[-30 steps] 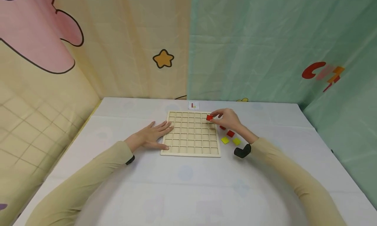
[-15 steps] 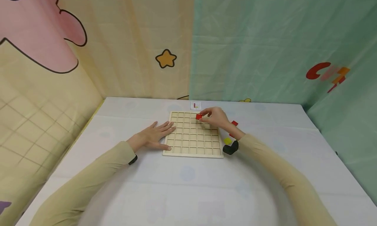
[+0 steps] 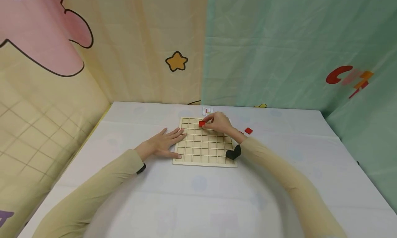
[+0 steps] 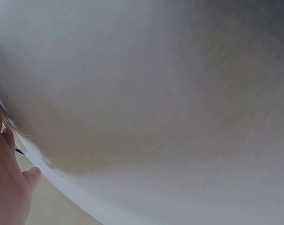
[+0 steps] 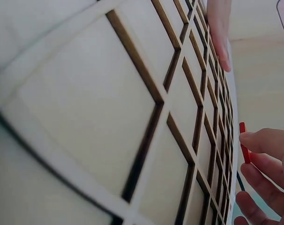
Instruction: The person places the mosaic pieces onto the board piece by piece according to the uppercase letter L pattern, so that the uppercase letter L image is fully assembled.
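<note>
A pale wooden grid board (image 3: 204, 165) with square cells lies on the table. My right hand (image 3: 219, 122) pinches a red square tile (image 3: 202, 123) between thumb and fingers over the board's back rows. The right wrist view shows the red tile (image 5: 244, 142) edge-on at the fingertips, above the grid. My left hand (image 3: 161, 144) lies spread with straight fingers across the board's left edge, the thumb near its front left corner. Only part of that hand (image 4: 13, 178) shows at the side of the left wrist view.
Right of the board lies a loose red tile (image 3: 248, 131); another peeks out beside my right wrist. A small printed card (image 3: 207, 111) with a coloured grid pattern lies behind the board. Curtains (image 3: 263, 59) hang behind the white table (image 3: 198, 200).
My right hand has carried the red tile leftward along the board's back rows. Its forearm now covers the yellow tiles. My left hand stays in place on the board's edge.
</note>
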The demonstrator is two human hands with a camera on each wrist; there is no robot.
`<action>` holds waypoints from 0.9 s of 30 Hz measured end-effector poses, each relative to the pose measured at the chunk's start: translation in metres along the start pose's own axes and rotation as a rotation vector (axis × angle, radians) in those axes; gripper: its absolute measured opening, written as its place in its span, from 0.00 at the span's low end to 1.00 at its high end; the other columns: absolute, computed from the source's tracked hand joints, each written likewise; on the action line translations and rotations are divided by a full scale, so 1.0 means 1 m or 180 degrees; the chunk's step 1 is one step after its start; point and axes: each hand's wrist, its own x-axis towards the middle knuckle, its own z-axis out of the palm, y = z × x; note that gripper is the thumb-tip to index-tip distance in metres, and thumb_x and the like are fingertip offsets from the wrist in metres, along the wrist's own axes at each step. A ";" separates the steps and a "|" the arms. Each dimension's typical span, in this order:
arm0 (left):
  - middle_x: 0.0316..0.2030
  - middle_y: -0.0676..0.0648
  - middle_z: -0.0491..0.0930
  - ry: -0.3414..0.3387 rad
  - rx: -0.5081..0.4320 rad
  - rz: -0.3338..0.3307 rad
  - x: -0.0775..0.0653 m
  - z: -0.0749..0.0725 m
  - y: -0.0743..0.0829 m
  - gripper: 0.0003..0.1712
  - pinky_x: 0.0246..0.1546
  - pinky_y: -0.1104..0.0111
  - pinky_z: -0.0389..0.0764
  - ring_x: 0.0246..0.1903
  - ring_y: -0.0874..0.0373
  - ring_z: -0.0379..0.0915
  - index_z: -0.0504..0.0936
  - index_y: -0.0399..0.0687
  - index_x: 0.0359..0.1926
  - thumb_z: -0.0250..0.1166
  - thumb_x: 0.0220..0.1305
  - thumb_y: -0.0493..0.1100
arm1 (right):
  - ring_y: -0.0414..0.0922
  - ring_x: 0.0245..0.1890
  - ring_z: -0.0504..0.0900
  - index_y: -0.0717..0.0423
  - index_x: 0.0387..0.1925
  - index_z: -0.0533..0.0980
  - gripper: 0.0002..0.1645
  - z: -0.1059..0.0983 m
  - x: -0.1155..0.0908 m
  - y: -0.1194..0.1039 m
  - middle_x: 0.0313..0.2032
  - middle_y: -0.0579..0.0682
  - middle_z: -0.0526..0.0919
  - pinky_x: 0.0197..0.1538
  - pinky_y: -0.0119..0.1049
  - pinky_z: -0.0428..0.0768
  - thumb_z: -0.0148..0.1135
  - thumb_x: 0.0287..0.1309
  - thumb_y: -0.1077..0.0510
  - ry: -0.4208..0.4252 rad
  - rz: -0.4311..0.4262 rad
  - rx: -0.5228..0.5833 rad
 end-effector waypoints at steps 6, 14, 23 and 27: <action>0.77 0.48 0.36 -0.0027 0.0007 -0.0016 0.001 0.001 0.000 0.54 0.72 0.42 0.37 0.76 0.50 0.31 0.41 0.55 0.77 0.51 0.60 0.74 | 0.43 0.32 0.82 0.50 0.43 0.85 0.21 0.005 0.006 -0.002 0.40 0.49 0.88 0.28 0.28 0.73 0.72 0.49 0.45 -0.0061 -0.0064 0.0038; 0.77 0.48 0.36 -0.0028 0.0048 -0.0019 0.002 0.001 -0.001 0.54 0.72 0.42 0.36 0.76 0.50 0.30 0.41 0.55 0.77 0.50 0.61 0.74 | 0.43 0.33 0.83 0.51 0.43 0.85 0.20 0.008 0.009 -0.005 0.42 0.49 0.88 0.29 0.28 0.72 0.73 0.49 0.46 -0.0140 -0.0139 -0.0047; 0.77 0.48 0.36 -0.0032 0.0090 -0.0001 0.001 0.001 0.000 0.53 0.72 0.42 0.38 0.76 0.50 0.31 0.41 0.55 0.77 0.50 0.61 0.74 | 0.42 0.30 0.81 0.52 0.43 0.85 0.19 0.009 0.009 -0.007 0.42 0.50 0.88 0.28 0.27 0.70 0.72 0.51 0.48 -0.0232 -0.0146 -0.0011; 0.77 0.48 0.35 -0.0050 0.0069 -0.0023 0.000 0.000 0.001 0.53 0.72 0.43 0.37 0.76 0.51 0.30 0.40 0.55 0.77 0.50 0.61 0.74 | 0.42 0.32 0.81 0.54 0.44 0.85 0.19 0.009 0.009 -0.007 0.42 0.51 0.88 0.30 0.27 0.71 0.71 0.51 0.49 -0.0271 -0.0166 0.0024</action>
